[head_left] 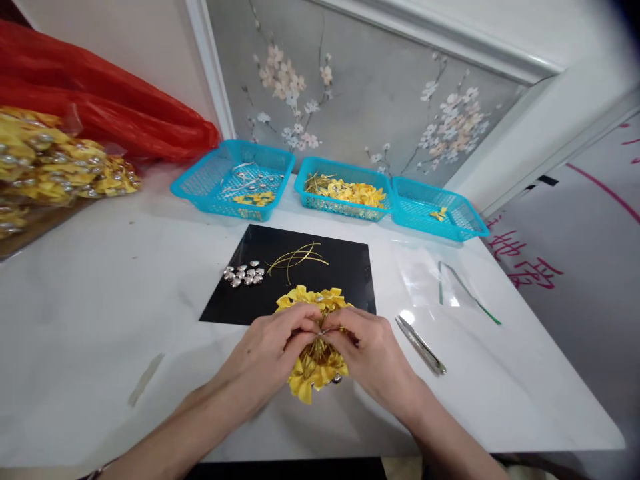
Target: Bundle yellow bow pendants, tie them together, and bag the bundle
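Observation:
My left hand [273, 350] and my right hand [367, 350] meet over a bunch of yellow ribbon bows [314, 337] at the near edge of a black mat [295, 273]. Both hands are closed, fingertips pinched together on the bunch, where thin gold wires run through it. Yellow bows show above and below the fingers. On the mat behind lie a small heap of silver beads [244, 274] and a few loose gold wires [296, 259].
Small metal snips [421, 345] lie right of my right hand, beside clear plastic bags [440, 283]. Three turquoise baskets [233, 179] [345, 193] [439, 213] stand along the wall. Packed yellow bows [55, 163] and a red bag [100, 107] sit at far left.

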### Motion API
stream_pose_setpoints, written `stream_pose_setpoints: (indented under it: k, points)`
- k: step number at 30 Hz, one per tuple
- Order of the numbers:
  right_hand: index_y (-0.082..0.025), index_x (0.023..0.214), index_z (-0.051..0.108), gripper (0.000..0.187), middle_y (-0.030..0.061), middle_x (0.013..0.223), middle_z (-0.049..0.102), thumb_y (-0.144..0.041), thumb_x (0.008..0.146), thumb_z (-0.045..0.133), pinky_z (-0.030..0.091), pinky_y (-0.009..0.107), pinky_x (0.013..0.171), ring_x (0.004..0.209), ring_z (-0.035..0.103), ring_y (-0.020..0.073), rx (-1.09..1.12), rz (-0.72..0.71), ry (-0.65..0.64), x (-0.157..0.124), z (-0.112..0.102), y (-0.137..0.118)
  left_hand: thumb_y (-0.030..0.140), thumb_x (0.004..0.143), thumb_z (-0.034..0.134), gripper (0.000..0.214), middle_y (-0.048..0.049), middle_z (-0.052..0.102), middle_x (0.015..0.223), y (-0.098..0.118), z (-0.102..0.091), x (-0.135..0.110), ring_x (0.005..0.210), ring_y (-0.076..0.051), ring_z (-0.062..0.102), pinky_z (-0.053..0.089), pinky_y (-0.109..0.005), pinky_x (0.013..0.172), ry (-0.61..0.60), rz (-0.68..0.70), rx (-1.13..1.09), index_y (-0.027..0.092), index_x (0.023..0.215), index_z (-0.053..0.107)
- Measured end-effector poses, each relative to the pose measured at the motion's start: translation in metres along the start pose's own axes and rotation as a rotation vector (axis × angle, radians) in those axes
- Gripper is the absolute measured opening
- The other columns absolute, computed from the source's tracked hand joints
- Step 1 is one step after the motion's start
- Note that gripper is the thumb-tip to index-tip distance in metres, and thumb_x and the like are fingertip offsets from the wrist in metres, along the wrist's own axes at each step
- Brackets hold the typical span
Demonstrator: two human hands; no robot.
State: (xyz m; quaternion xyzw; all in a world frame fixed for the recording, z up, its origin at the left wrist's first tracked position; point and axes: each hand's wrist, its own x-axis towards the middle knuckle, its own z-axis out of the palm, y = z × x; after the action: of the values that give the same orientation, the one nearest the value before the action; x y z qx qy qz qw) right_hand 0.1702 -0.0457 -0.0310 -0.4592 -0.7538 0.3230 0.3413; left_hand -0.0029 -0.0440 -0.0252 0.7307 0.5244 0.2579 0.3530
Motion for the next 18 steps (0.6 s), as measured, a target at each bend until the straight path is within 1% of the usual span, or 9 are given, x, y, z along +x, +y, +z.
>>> stream_pose_setpoints:
  k: [4,8,13,15,18]
  points:
    - [-0.020,0.078,0.062,0.018,-0.0026,0.078,0.059,-0.006,0.083,0.053,0.042,0.020,0.063,0.069,0.055,0.0100,-0.066,-0.017,0.007,0.0001,0.0012,0.0007,0.013,0.084,0.045,0.023,0.0112,0.069,0.080,-0.0011,-0.0004,-0.0006,0.071,-0.009,0.064,0.045,-0.020,0.066,0.023,0.049,0.010,0.029,0.096,0.056]
    - [-0.021,0.080,0.062,0.017,-0.0012,0.080,0.059,-0.010,0.086,0.051,0.042,0.022,0.062,0.067,0.055,0.0110,-0.188,-0.053,-0.003,0.0002,0.0024,0.0021,0.013,0.085,0.044,0.026,0.0112,0.069,0.083,-0.0020,-0.0005,-0.0011,0.069,-0.008,0.064,0.046,-0.019,0.064,0.021,0.037,-0.008,0.030,0.099,0.057]
    - [-0.020,0.077,0.061,0.017,0.0002,0.075,0.063,-0.012,0.088,0.050,0.040,0.026,0.062,0.067,0.050,0.0148,-0.315,-0.154,0.020,0.0029,0.0021,0.0018,0.012,0.083,0.045,0.026,0.0100,0.070,0.083,-0.0006,-0.0018,-0.0006,0.072,-0.009,0.065,0.048,-0.019,0.067,0.018,0.035,-0.039,0.029,0.099,0.058]
    - [-0.021,0.079,0.062,0.016,-0.0002,0.075,0.065,-0.012,0.087,0.051,0.039,0.028,0.063,0.066,0.049,0.0154,-0.343,-0.174,0.016,0.0036,0.0006,0.0004,0.014,0.083,0.045,0.026,0.0089,0.071,0.084,-0.0006,-0.0023,-0.0007,0.073,-0.010,0.065,0.048,-0.021,0.069,0.019,0.043,-0.048,0.028,0.100,0.058]
    - [-0.022,0.083,0.064,0.018,-0.0004,0.076,0.066,-0.012,0.088,0.050,0.040,0.029,0.067,0.066,0.052,0.0147,-0.334,-0.159,-0.022,0.0036,-0.0026,-0.0019,0.016,0.085,0.045,0.025,0.0082,0.071,0.085,-0.0017,-0.0022,-0.0015,0.073,-0.011,0.066,0.049,-0.022,0.068,0.018,0.031,-0.057,0.028,0.102,0.058]
